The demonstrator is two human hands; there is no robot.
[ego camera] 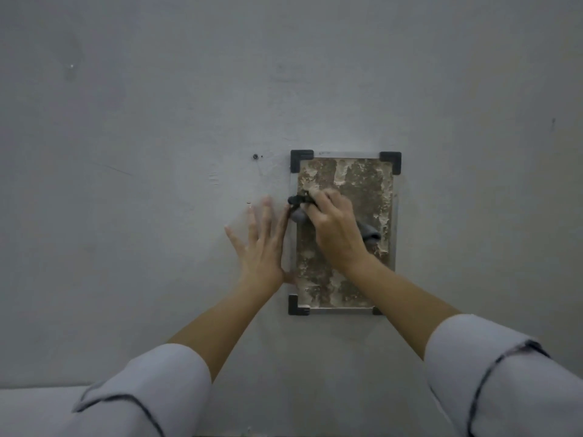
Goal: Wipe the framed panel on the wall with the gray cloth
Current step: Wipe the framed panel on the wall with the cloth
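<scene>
Wall (157,121): gray plaster, dim light, faint scuffs; fills nearly the whole view.
Framed panel (362,184): upright rectangle fixed to the wall; mottled brown and cream face with a thin pale rim.
Corner brackets (301,159): black, one at each panel corner; the lower right one is mostly hidden behind the right forearm.
Gray cloth (370,236): bunched on the panel face about mid-height; one fold shows right of the right hand, another at the panel's left edge.
Right hand (334,225): on the panel, fingers curled over the cloth, gripping it against the face, knuckles toward the left edge.
Dark lump (298,200): at the right fingertips on the panel's left edge; cannot tell whether it is cloth or something else.
Left hand (262,244): just left of the panel, flat on the wall, fingers straight and spread, holding nothing; thumb at the panel's left rim.
Small dark hole (255,156): in the wall, left of the panel's upper left bracket.
Sleeves (142,395): pale with dark trim, pushed up both forearms, below the panel.
</scene>
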